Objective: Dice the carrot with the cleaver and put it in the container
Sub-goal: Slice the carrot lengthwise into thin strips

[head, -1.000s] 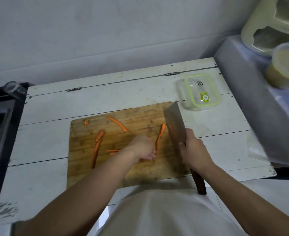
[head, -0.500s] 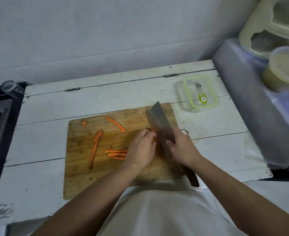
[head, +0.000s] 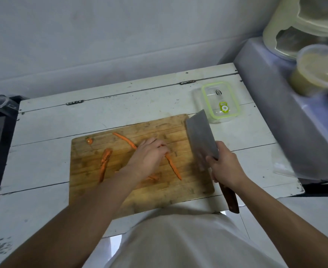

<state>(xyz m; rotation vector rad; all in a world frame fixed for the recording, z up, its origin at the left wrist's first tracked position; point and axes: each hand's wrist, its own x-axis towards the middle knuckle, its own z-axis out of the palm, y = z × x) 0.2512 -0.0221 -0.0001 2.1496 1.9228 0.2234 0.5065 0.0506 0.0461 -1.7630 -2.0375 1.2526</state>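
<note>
Carrot strips lie scattered over my cutting board (head: 120, 194), none diced yet by the look of it, and my left hand (head: 149, 156) pinches the upper end of one long strip (head: 173, 167) near the board's middle, fingers curled down over it. My right hand (head: 224, 165) is clamped round the cleaver (head: 201, 138) where blade meets handle, the blade lifted and tilted over the board's right edge, clear of the wood. Another strip (head: 125, 140) lies towards the far edge, a thicker piece (head: 105, 163) towards the left edge, and a small stub (head: 89, 141) by the far left corner. I judge the sensible move is to gather the strips side by side, parallel, before cutting across them. Knuckles should face the blade with fingertips tucked back, and the cleaver should come down square, not tilted as now. The container (head: 220, 102) sits near the tabletop's far right corner, just beyond the board, with nothing orange showing in it.
</note>
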